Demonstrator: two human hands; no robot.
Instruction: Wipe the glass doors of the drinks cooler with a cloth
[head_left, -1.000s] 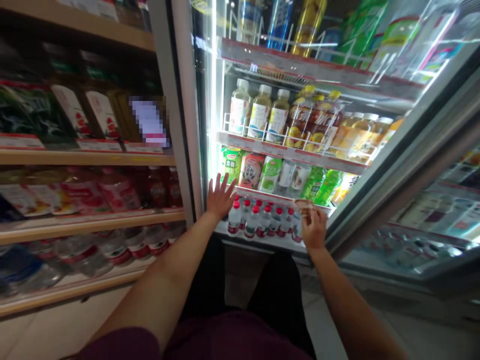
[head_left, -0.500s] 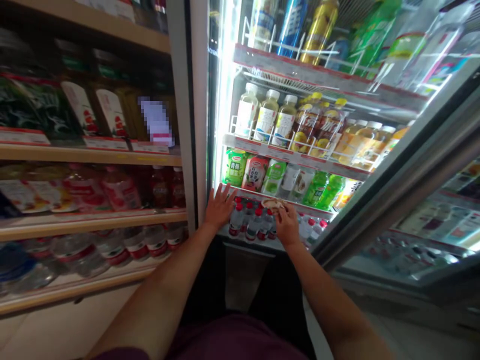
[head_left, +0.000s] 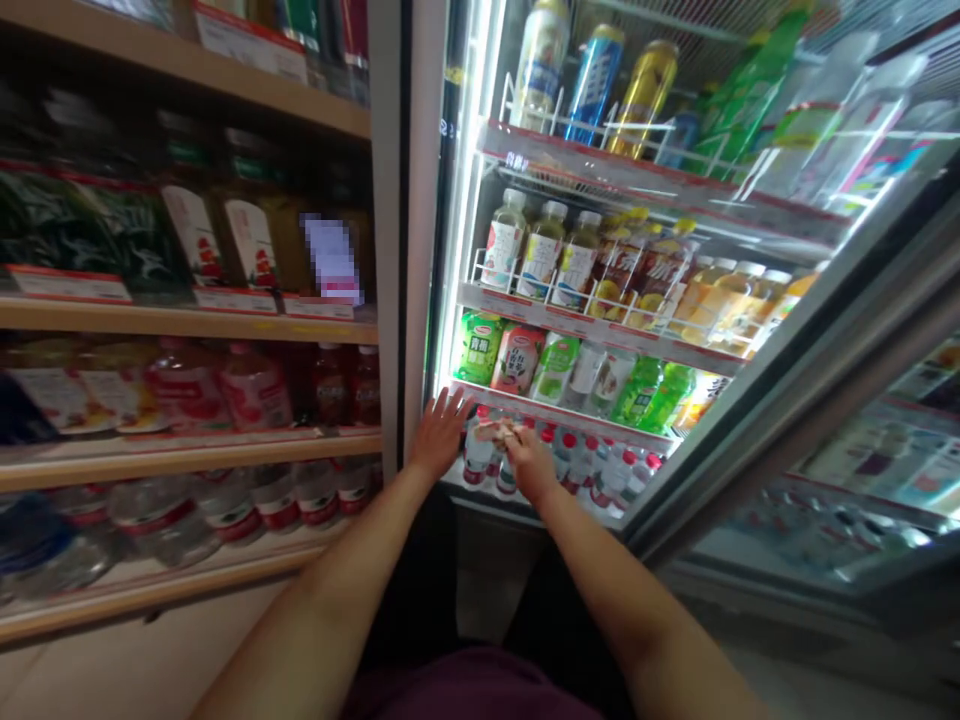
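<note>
My right hand (head_left: pixel 529 465) is closed around a crumpled, light-coloured cloth (head_left: pixel 495 431). The cloth is at the front of the lowest shelf edge (head_left: pixel 577 412), partly covering the red-capped water bottles (head_left: pixel 568 462) behind it. Fingers outstretched, my left hand (head_left: pixel 439 435) is at the left end of that same edge; whether it presses on the edge I cannot tell. Just above both hands stand a green drink bottle (head_left: pixel 478 348) and a red-pink one (head_left: pixel 517 360).
The open fridge door (head_left: pixel 787 350) slants along my right. To my left, a wooden shelf unit (head_left: pixel 187 465) holds drinks and large water bottles (head_left: pixel 161 520). Higher fridge shelves carry white-capped bottles (head_left: pixel 541 250) and a gold can (head_left: pixel 643 100).
My right hand has slid left along the lowest shelf edge with the cloth, towards my left hand. My left hand stays at the left end. The view has shifted slightly.
</note>
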